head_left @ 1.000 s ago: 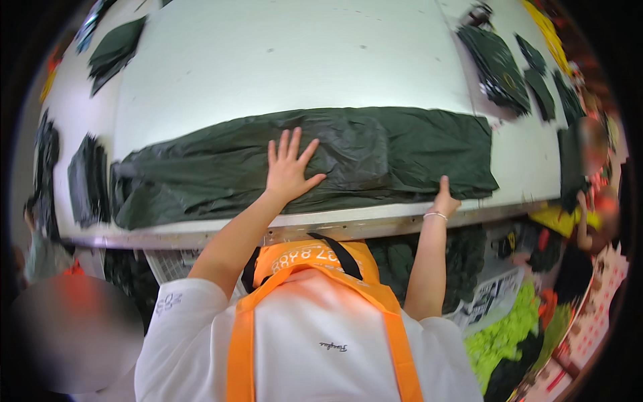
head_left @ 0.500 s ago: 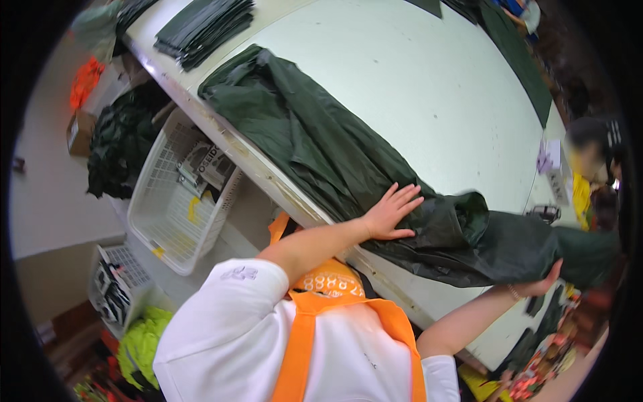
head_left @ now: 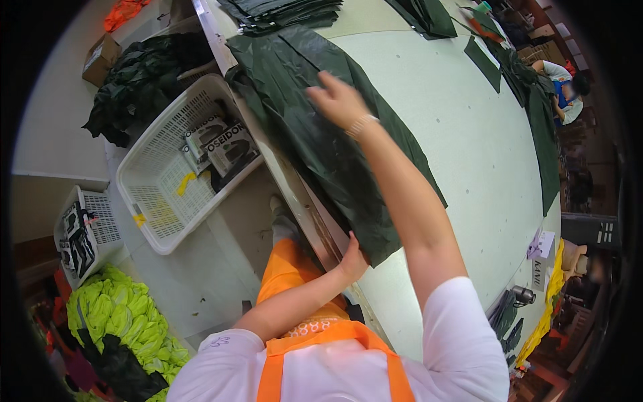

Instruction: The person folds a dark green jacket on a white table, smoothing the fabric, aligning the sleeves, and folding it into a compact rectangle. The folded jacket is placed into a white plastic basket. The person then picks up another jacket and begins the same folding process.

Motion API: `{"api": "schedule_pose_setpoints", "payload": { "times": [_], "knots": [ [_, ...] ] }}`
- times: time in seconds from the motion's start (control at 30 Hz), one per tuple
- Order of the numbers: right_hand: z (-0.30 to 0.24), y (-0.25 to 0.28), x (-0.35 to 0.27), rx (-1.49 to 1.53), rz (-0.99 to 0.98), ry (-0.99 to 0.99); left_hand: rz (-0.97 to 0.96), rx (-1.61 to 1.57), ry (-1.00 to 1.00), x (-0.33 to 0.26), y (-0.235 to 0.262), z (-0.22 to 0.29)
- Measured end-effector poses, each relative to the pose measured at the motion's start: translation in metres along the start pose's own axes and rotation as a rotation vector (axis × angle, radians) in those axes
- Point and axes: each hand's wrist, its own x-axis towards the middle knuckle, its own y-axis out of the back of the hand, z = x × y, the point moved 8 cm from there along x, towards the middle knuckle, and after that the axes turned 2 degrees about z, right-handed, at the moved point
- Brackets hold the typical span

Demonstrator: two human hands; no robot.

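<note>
A long, folded dark green waterproof garment point(head_left: 335, 181) lies along the left edge of the white table point(head_left: 462, 167), its surface creased and slightly shiny. At its near end, my left hand point(head_left: 355, 262) grips the edge, thumb up; the cloth hides most of its fingers. My right hand point(head_left: 340, 104), with a bracelet on the wrist, reaches over the garment's far half. Its fingers are slightly blurred but look apart, and nothing shows in them. Whether this hand touches the cloth I cannot tell.
Beyond the garment lies a stack of folded dark green pieces point(head_left: 281, 12). A white plastic basket point(head_left: 161, 224) with packages stands left of the table. Bright yellow-green garments point(head_left: 120, 301) are heaped at lower left. Another person point(head_left: 566, 94) is at the table's far right side.
The garment lies flatter and more compact, its right end no longer stretched out. My left hand has moved to its near edge. My right hand has left the far right end and swung over the cloth.
</note>
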Motion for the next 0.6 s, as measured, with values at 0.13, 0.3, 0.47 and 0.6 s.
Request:
{"api": "schedule_pose_setpoints", "payload": {
  "times": [0.13,0.3,0.47,0.6],
  "knots": [
    [0.074,0.171,-0.112,0.081,0.474,0.099,0.003,0.194,0.010,-0.011,0.038,-0.020],
    [0.199,0.164,-0.288,0.356,0.232,-0.438,0.195,1.265,0.067,-0.047,0.011,0.016],
    [0.155,0.162,-0.308,-0.366,0.370,-0.203,0.227,1.118,-0.001,-0.039,0.045,0.003],
    [0.143,0.189,-0.337,-0.774,0.219,-0.265,0.179,1.172,0.735,-0.062,0.021,-0.044]
  ]
}}
